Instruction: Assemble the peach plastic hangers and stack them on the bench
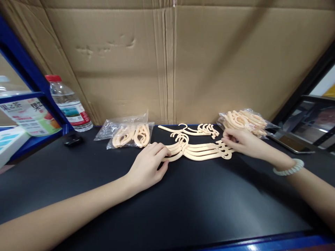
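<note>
Several cream plastic hangers [201, 151] lie stacked on the black table [183, 205]. My left hand [149, 167] rests on the stack's left end, fingers curled around the hanger tips. My right hand [242, 141] pinches the stack's right end; a white bead bracelet [289, 168] circles that wrist. Behind the stack lies another loose hanger [197, 129]. A clear bag of folded hangers [131, 134] sits to the left, and a fuller clear bag of hangers [244, 120] sits just beyond my right hand.
A cardboard wall [170, 59] closes the back of the table. A water bottle [69, 104] and a small black object [72, 140] stand at the left by a blue shelf frame [23, 66]. A tablet [306, 129] leans at the right.
</note>
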Action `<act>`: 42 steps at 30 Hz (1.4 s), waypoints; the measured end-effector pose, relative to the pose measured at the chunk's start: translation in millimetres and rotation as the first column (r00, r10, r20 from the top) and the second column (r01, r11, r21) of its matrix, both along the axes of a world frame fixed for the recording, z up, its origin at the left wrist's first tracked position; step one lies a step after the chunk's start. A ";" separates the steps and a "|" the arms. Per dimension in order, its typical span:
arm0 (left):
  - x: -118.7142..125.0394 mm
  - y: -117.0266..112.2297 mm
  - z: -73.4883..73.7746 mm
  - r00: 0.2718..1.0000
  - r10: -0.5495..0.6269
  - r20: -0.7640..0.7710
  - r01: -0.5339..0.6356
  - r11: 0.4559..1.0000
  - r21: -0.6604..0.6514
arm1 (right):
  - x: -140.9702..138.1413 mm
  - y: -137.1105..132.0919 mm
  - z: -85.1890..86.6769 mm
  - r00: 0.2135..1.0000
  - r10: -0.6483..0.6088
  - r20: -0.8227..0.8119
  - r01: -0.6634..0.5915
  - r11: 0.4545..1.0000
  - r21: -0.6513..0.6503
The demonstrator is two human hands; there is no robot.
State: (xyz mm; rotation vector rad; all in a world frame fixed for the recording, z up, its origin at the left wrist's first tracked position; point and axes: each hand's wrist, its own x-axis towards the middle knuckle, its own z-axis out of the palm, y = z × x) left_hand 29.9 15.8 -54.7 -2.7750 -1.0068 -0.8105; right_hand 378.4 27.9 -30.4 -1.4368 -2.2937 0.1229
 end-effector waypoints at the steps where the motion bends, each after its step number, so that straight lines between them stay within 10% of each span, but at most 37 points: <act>1: 0.1 -0.1 0.2 1.000 -0.003 0.003 0.003 1.000 0.000 | 0.5 0.4 -0.4 1.000 -0.012 0.008 0.012 1.000 0.016; 17: -1.2 -2.5 0.4 0.999 -0.021 0.035 0.021 1.000 0.011 | 1.8 5.3 -4.6 0.988 -0.091 -0.122 0.116 0.970 0.215; 42: -0.2 -1.6 1.6 0.999 0.046 0.000 -0.046 0.999 -0.012 | 6.8 8.9 -10.3 0.987 -0.100 -0.124 0.112 0.989 0.095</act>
